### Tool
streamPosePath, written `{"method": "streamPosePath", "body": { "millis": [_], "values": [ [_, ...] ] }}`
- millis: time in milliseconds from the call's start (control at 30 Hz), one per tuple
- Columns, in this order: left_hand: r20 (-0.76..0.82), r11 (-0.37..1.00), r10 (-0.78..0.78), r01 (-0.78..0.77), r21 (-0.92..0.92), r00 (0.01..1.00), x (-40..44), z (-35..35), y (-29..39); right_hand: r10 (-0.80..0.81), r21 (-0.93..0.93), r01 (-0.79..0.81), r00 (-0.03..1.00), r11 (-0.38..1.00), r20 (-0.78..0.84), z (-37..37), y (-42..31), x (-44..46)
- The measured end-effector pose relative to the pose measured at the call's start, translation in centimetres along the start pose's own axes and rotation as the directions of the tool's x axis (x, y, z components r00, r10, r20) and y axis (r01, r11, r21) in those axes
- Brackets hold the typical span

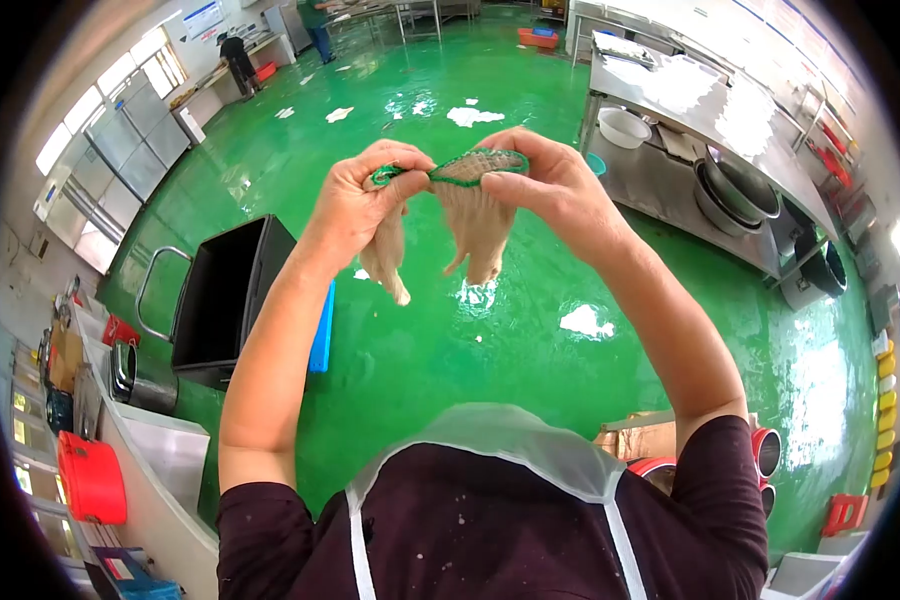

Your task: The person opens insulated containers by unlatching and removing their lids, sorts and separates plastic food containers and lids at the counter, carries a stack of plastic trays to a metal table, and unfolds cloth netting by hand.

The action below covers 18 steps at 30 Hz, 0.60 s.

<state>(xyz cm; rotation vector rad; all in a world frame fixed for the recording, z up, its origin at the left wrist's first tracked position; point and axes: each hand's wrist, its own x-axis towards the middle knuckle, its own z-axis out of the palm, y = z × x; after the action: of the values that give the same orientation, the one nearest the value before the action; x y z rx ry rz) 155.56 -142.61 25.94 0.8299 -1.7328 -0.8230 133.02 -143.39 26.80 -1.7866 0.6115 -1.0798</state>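
Observation:
Two beige knitted work gloves with green-edged cuffs hang from my hands, held up in front of my chest. My left hand (365, 195) is closed on one glove (385, 255), pinched near its cuff. The other glove (475, 225) hangs fingers down between both hands. My right hand (540, 185) grips its cuff with thumb and fingers, and the cuff opening is stretched wide towards the left fingertips. Whether the left fingers also pinch this cuff's near edge is hard to make out.
A black bin (235, 300) with a metal handle stands to the left. At right is a steel table (705, 110) with large metal bowls (735, 190) on its lower shelf. The green floor (420, 340) looks wet. Two people (238, 65) are at the far left.

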Motion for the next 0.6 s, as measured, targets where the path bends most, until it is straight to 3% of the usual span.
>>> {"method": "streamPosePath", "body": {
  "millis": [33, 133, 167, 233, 300, 333, 367, 400, 433, 500, 600],
  "values": [
    [-0.031, 0.996, -0.084, 0.083, -0.029, 0.996, 0.2, 0.3, 0.4, 0.042, 0.101, -0.046, 0.998, 0.994, 0.041, 0.1, -0.5, 0.1],
    [-0.051, 0.955, -0.284, 0.277, -0.108, 0.958, 0.8, 0.9, 0.7, -0.045, 0.126, 0.035, 0.996, 0.991, 0.075, 0.2, 0.9, 1.3],
    [-0.020, 0.943, -0.314, 0.310, -0.123, 0.949, 0.9, 1.0, -0.5, -0.052, -0.011, 0.052, 0.998, 0.999, 0.020, 0.3, 0.9, 1.3],
    [0.012, 0.932, -0.304, 0.300, -0.202, 0.952, 0.9, 1.6, -1.7, -0.225, -0.287, 0.196, 0.972, 0.937, -0.068, 0.7, 1.0, 1.1],
    [-0.107, 0.973, -0.232, 0.230, -0.026, 0.967, 0.3, 2.5, -0.4, -0.396, -0.546, 0.273, 0.910, 0.792, -0.121, 1.1, 1.5, 0.7],
    [-0.162, 0.979, -0.182, 0.195, 0.066, 0.970, 0.0, 2.9, 0.2, -0.397, -0.631, 0.231, 0.908, 0.741, -0.135, 1.3, 1.5, 0.2],
    [-0.220, 0.997, -0.052, 0.063, 0.042, 0.974, -0.1, 3.5, 0.3, -0.408, -0.713, 0.191, 0.901, 0.675, -0.144, 1.3, 1.2, -0.1],
    [-0.165, 0.993, 0.012, 0.007, 0.114, 0.986, -0.2, 3.3, -0.2, -0.430, -0.791, 0.154, 0.891, 0.592, -0.147, 1.2, 0.8, -0.4],
    [-0.108, 0.981, 0.079, -0.058, 0.184, 0.991, -0.3, 3.0, -0.6, -0.389, -0.731, 0.128, 0.899, 0.670, -0.200, 1.5, 0.9, -0.6],
    [0.006, 0.989, -0.015, 0.014, 0.148, 1.000, -0.9, 3.4, -0.1, -0.306, -0.617, 0.106, 0.925, 0.780, -0.227, 2.3, 1.0, -1.0],
    [0.292, 0.922, -0.369, 0.386, -0.001, 0.882, -1.2, 2.6, -1.0, -0.229, -0.518, 0.100, 0.954, 0.849, -0.192, 2.9, 2.7, -1.5]
  ]
}}
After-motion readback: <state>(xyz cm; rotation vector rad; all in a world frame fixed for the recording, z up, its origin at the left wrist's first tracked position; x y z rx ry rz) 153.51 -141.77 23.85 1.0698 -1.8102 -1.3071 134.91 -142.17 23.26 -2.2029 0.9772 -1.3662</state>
